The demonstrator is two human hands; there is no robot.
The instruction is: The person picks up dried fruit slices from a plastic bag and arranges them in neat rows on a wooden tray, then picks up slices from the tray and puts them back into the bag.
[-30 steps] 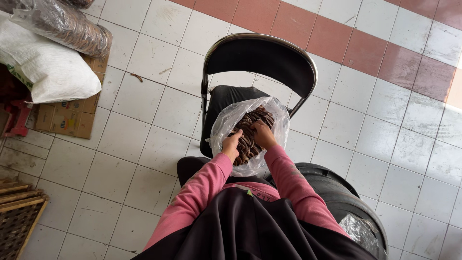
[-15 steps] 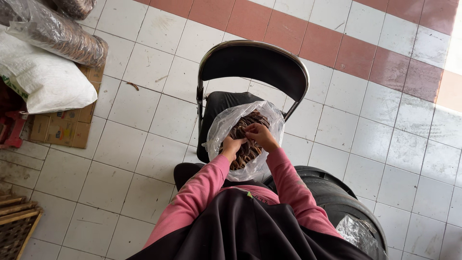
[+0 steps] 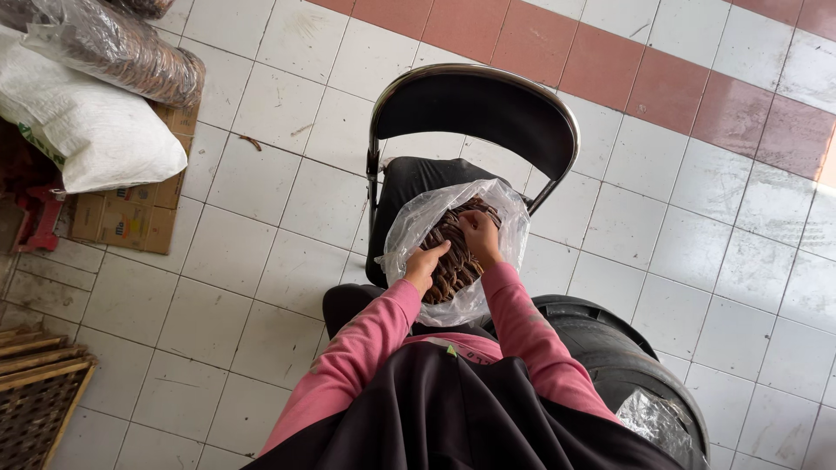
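Hands still in the clear bag (image 3: 453, 252) on black chair (image 3: 475, 109); fingers among brown pieces (image 3: 453, 257), grip unclear.

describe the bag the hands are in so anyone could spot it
Find the black folding chair on the tiled floor. On its seat sits a clear plastic bag of dark brown strips, both hands inside. Unlike the white sack at far left, it is see-through.

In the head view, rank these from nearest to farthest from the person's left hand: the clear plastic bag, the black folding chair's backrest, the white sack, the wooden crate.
Measured from the left hand:
1. Clear plastic bag, touching it, on the chair seat.
2. Chair backrest, just beyond the bag.
3. White sack, far left, upper part of the floor.
4. Wooden crate, bottom-left corner; only a little farther than the sack.
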